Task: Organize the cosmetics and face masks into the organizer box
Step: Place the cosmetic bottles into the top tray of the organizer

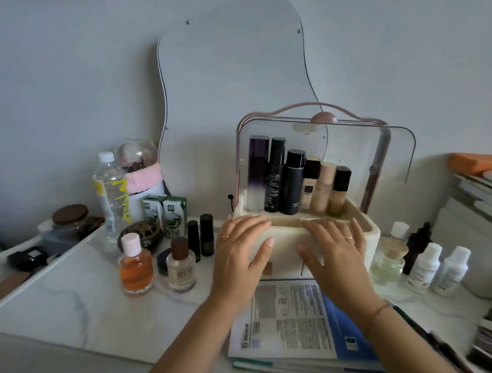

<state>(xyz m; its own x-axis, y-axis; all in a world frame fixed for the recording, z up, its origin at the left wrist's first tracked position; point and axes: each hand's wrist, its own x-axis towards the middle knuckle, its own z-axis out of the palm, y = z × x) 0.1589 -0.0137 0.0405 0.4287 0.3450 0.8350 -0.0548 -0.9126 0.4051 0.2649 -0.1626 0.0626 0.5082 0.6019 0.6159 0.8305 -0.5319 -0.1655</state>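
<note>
While the left hand [243, 249] and the right hand [335, 253] lie flat on the front of the organizer box [287, 240], their fingers [254, 224] are straight and slightly spread, gripping nothing. The box stands toward the back edge of the tabletop [90, 306], its clear lid [355, 146] raised and bottles [292, 183] upright inside. Face mask packets [289, 322] lie stacked at the near edge, just in front of the box.

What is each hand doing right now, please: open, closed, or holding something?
The left hand is open, fingers lying flat on the organizer box, holding nothing.
The right hand is open, also flat on the box, holding nothing.
</note>
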